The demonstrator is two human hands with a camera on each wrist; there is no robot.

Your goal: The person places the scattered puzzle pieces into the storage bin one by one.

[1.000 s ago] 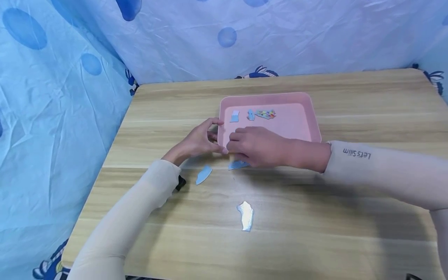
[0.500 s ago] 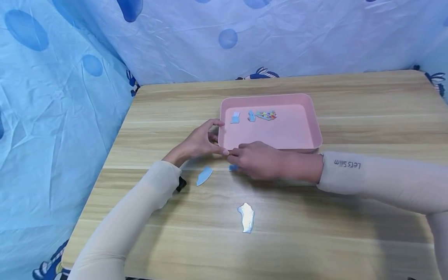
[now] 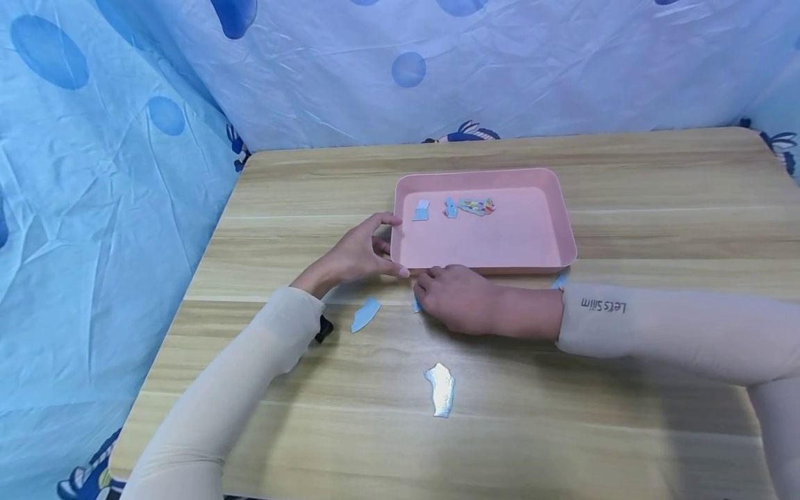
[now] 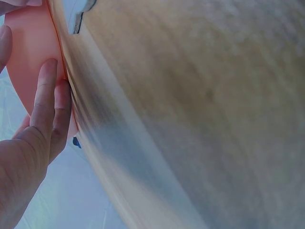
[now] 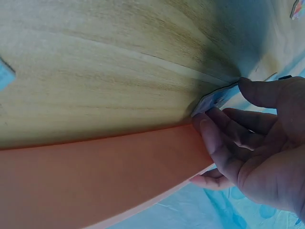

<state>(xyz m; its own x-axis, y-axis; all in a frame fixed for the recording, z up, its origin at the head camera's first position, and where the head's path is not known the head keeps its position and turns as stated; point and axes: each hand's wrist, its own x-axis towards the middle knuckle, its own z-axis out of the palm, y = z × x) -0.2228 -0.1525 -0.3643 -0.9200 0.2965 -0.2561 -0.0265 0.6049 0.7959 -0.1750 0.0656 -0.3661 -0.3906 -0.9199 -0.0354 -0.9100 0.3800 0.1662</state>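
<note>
My left hand [image 3: 356,253] holds the left end of a pink tray [image 3: 500,269], its thumb at the near corner and its fingers along the side wall. In the left wrist view, fingers [image 4: 45,95] lie against the tray's outer wall. My right hand [image 3: 459,300] is low over the table just in front of the tray. It pinches a flat, light-blue jigsaw puzzle piece [image 5: 214,101] between thumb and fingertips, the piece tilted up; in the head view only a blue sliver of it shows.
Inside the tray lie a blue-and-white piece [image 3: 421,211], a small blue piece [image 3: 451,207] and a multicoloured piece [image 3: 477,206]. On the wooden table are a blue piece [image 3: 365,315], a shiny piece [image 3: 441,390] and another blue piece [image 3: 559,280] partly behind the right sleeve.
My right hand has come back from over the tray's near edge towards me, onto the blue puzzle piece. The piece by the right sleeve has come into view. The left hand has kept its place.
</note>
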